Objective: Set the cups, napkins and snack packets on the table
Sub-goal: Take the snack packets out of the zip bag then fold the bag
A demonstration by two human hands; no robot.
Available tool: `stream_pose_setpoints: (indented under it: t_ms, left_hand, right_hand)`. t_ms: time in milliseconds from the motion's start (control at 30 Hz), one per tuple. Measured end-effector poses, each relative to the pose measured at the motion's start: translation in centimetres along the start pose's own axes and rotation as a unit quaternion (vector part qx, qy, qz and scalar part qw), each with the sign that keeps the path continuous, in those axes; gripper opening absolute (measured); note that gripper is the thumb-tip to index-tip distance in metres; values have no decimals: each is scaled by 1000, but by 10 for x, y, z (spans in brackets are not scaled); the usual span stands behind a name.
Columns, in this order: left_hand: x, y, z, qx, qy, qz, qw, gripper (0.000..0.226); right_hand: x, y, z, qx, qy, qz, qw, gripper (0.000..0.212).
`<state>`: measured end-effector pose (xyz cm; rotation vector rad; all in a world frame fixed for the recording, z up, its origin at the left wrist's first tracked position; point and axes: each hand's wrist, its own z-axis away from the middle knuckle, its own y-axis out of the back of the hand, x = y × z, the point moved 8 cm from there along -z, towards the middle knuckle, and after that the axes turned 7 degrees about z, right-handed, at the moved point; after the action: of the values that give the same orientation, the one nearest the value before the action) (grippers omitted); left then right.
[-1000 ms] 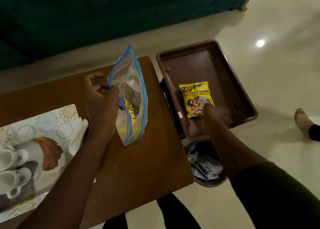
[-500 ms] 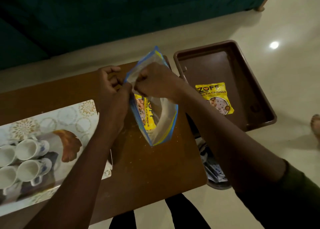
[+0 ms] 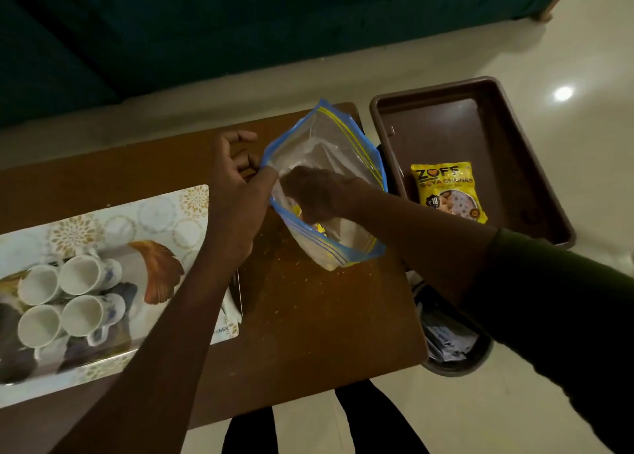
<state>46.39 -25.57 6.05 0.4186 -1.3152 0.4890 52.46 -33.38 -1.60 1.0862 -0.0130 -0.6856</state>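
Note:
A clear zip bag (image 3: pixel 338 144) with blue edges stands on the brown table (image 3: pixel 308 316). My left hand (image 3: pixel 240 185) pinches the bag's rim and holds it open. My right hand (image 3: pixel 314 192) is down inside the bag, over a yellow snack packet (image 3: pixel 319 227) of which only a scrap shows; whether the fingers grip it is hidden. A second yellow snack packet (image 3: pixel 447 191) lies in the brown tray (image 3: pixel 531 165) to the right. Several white cups (image 3: pixel 87 275) lie on their sides on a patterned tray (image 3: pixel 154 210) at the left.
A dark bin (image 3: pixel 453 350) with wrappers sits under the table's right end. Behind the table stands a dark green sofa (image 3: pixel 240 24). Pale floor tiles surround the table. My legs (image 3: pixel 370 419) show below the table's near edge.
My right hand left the packet in the brown tray, came to the bag's mouth and has now gone down inside the bag. My left hand kept hold of the rim.

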Motion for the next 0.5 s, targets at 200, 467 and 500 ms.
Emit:
stream_pose_setpoints:
  t_ms: [200,467,500]
  left_hand:
    - [4,-2,6,5,-2,-11,1000,44]
    - [13,-14,11,10,-45,-42,998,40]
    - [12,-14,12,13,-52,-50,997,40]
  right_hand:
    - [-16,-18,25,-98,68,261,958,34]
    - [-25,26,59,-46,68,247,965,41]
    - [-29,36,63,-33,68,240,968,40]
